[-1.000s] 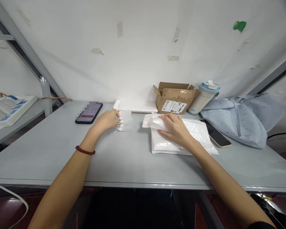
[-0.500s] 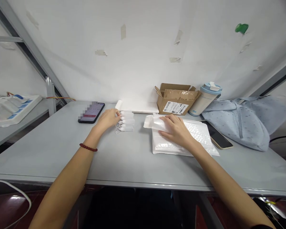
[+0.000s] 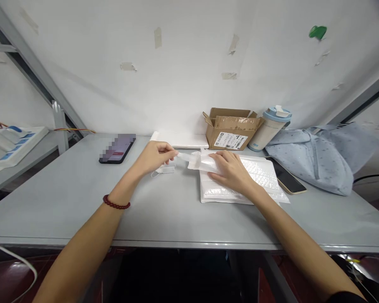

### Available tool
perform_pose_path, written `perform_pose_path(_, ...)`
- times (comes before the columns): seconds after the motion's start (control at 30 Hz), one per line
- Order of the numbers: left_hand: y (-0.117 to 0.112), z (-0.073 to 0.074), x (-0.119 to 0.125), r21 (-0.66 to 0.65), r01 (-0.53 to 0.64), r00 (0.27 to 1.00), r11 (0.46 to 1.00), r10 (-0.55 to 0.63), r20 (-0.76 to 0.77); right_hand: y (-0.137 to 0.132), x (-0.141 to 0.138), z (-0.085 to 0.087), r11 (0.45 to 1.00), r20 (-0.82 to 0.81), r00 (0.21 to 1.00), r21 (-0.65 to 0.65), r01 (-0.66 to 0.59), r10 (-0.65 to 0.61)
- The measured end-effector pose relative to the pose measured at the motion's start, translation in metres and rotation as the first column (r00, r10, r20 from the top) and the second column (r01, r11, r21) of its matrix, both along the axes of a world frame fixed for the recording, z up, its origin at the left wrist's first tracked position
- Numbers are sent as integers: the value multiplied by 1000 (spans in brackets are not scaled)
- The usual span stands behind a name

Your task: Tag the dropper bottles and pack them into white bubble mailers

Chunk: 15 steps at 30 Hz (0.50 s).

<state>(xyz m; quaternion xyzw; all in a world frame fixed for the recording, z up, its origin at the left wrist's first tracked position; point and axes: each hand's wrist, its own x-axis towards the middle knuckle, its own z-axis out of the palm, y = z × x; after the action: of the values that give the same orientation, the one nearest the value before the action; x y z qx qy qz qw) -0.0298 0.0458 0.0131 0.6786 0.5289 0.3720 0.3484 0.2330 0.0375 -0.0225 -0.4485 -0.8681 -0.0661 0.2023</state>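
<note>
My left hand (image 3: 158,156) pinches one end of a small translucent white strip (image 3: 183,156). The strip's other end meets the open end of a small white padded envelope (image 3: 194,161); whether it lies inside or over the edge, I cannot tell. My right hand (image 3: 229,170) grips that small envelope, thumb and fingers bent over it. Beneath lies a larger white bubble mailer (image 3: 262,176), flat on the grey table (image 3: 164,214). Below my left fingers another small white strip (image 3: 166,169) with a thin string loop shows, and my hand hides what lies behind.
At the back stand an open cardboard box (image 3: 230,130) and a blue-lidded tumbler (image 3: 269,128). A phone (image 3: 118,149) lies left, another phone (image 3: 286,176) right beside a light blue cloth bag (image 3: 312,162). A flat white thing (image 3: 186,140) lies along the wall.
My left hand has moved right from the row of small strips, bringing one to the small envelope's mouth. My right hand stays on the envelope. The view has shifted slightly.
</note>
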Motion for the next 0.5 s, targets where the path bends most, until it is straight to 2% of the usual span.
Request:
perform_pose_path(0.1, -4, -14, 21, 1, 85, 996, 996, -85, 12, 0, 0, -1, 1000, 5, 1000, 9, -8, 8)
perform_pose_path(0.2, -9, -27, 39, 59, 206, 978, 977, -205, -26, 0, 1, -1, 999, 5, 1000, 26, -19, 19)
perform_pose_path(0.3, -14, -31, 45, 78, 302, 952, 950, -296, -79, 0, 1, 0, 999, -5, 1000, 22, -25, 25)
perform_pose_path(0.33, -14, -29, 44, 71, 297, 953, 952, -292, -78, 0, 1, 1, 1000, -12, 1000, 18, -23, 23)
perform_pose_path(0.4, -11, -24, 35, 62, 218, 975, 974, -215, -60, 0, 1, 1, 1000, -22, 1000, 9, -15, 15)
perform_pose_path(0.5, 0, -13, 10, 91, -10, 991, 996, 22, -129, 0, 2, 2, 1000, -22, 1000, 3, -15, 15)
